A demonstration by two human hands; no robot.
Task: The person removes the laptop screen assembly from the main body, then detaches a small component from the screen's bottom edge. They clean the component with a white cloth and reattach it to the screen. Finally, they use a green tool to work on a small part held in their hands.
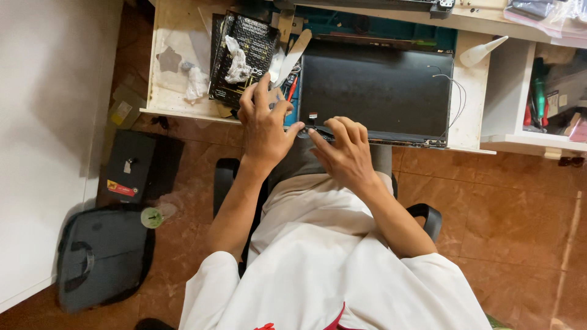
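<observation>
- A dark, unlit laptop screen panel [376, 91] lies flat at the near edge of the white workbench; the left hand [264, 125] and right hand [345, 150] rest at its lower left corner.
- A glossy black package [243, 58] with white print lies just left of the panel, crumpled white tissue on top.
- A small red-and-yellow label [121, 188] sits on the black box on the floor, at left.
- A clear plastic bag [550, 15] lies at the top right corner.
</observation>
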